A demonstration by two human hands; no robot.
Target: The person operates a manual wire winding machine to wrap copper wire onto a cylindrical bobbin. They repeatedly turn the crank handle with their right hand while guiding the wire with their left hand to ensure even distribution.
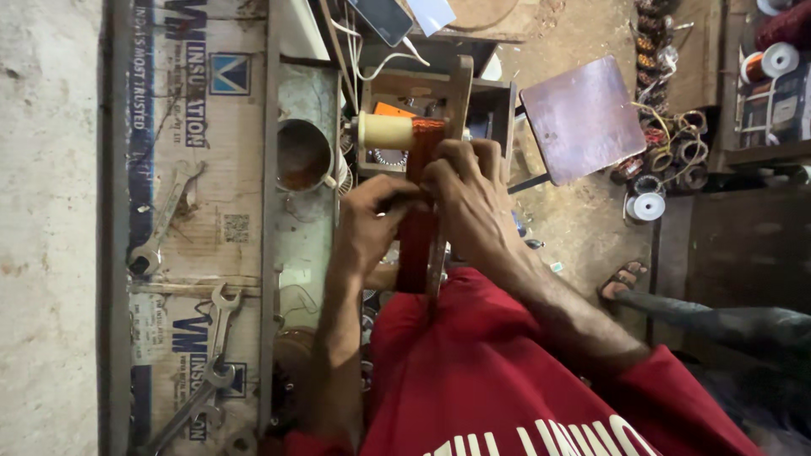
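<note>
Copper-orange wire coil (420,203), wound on a wooden winding frame (456,93) at frame centre, is pinched by the left hand (372,224) and clasped by the right hand (469,198); judged thin, springy, kink-prone, best held by the bundle.

Flattened printed cardboard box (198,169) at left; dark phone screen (382,19) at top.
</note>
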